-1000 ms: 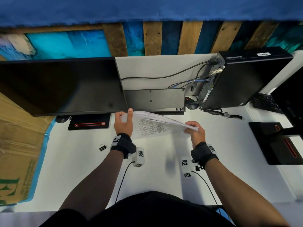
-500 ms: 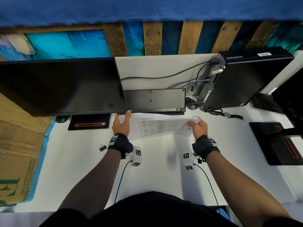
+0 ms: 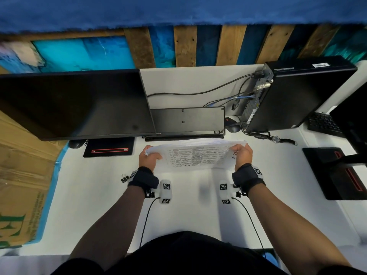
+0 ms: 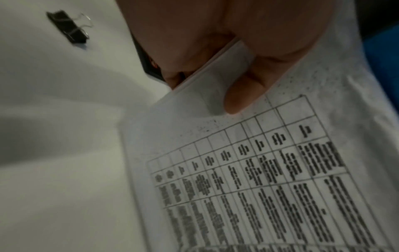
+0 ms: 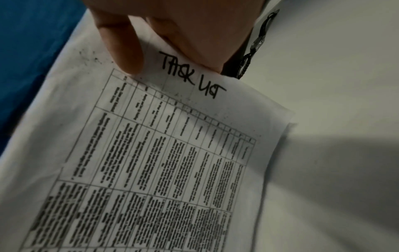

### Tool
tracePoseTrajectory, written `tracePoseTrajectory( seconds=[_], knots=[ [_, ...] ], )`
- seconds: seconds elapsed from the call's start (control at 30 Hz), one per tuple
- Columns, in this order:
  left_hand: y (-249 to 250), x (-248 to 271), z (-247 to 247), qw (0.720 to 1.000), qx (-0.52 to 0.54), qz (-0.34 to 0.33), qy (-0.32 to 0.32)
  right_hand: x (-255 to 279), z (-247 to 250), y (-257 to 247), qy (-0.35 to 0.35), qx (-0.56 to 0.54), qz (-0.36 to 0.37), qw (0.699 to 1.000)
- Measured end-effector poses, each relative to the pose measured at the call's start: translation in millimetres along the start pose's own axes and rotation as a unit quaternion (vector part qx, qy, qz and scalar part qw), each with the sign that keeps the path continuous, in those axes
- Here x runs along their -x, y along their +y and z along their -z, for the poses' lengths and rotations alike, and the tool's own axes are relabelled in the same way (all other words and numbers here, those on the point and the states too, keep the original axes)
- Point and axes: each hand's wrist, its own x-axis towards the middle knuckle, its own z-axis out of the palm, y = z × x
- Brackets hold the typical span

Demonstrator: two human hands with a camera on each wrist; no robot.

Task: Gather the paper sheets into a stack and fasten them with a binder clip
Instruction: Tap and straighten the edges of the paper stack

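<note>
A stack of printed paper sheets with a table on the top page stands on its long edge on the white desk, tilted toward me. My left hand grips its left end, thumb on the front page. My right hand pinches the right end near handwritten words. The same sheets fill the left wrist view and the right wrist view. A black binder clip lies on the desk left of my left wrist, also visible as the clip beside the hand.
A dark monitor stands at the left, a black keyboard leans upright behind the sheets, and a computer tower with cables stands at the right. A wristwatch lies by the tower. A cardboard box borders the desk's left edge.
The sheets went from held flat above the desk to standing on their edge near the keyboard. Both hands moved forward and spread to the two ends.
</note>
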Motion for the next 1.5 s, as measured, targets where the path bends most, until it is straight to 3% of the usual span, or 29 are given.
tracePoseTrajectory(
  seconds=[0.2, 0.33, 0.53, 0.67, 0.83, 0.97, 1.13, 1.23, 1.33, 1.5],
  knots=[
    [10, 3, 9, 0.998, 0.035, -0.029, -0.045, 20, 17, 1, -0.02, 0.002, 0.037, 0.999],
    [-12, 11, 6, 0.998, 0.002, 0.024, -0.059, 16, 22, 19, -0.023, 0.077, -0.011, 0.997],
    [1, 16, 8, 0.997, 0.031, -0.007, -0.07, 8, 23, 12, -0.011, 0.073, 0.003, 0.997],
    [-14, 18, 11, 0.997, 0.001, 0.032, -0.066, 2, 26, 28, -0.05, 0.153, -0.031, 0.986],
    [-17, 12, 9, 0.996, -0.016, 0.049, -0.077, -3, 30, 25, -0.048, 0.141, -0.067, 0.987],
    [8, 16, 2, 0.992, -0.084, 0.035, -0.087, -8, 32, 21, -0.029, 0.157, -0.094, 0.983],
    [29, 13, 0, 0.977, -0.2, -0.011, -0.077, -19, 40, 14, -0.077, 0.213, -0.123, 0.966],
    [46, 15, -5, 0.965, -0.241, -0.053, -0.082, -22, 43, 9, -0.059, 0.211, -0.052, 0.974],
    [61, 15, -9, 0.949, -0.28, -0.097, -0.11, -17, 35, -3, -0.108, 0.324, 0.033, 0.939],
    [78, 15, -14, 0.926, -0.319, -0.125, -0.155, 0, 6, -23, -0.134, 0.553, 0.074, 0.819]
  ],
)
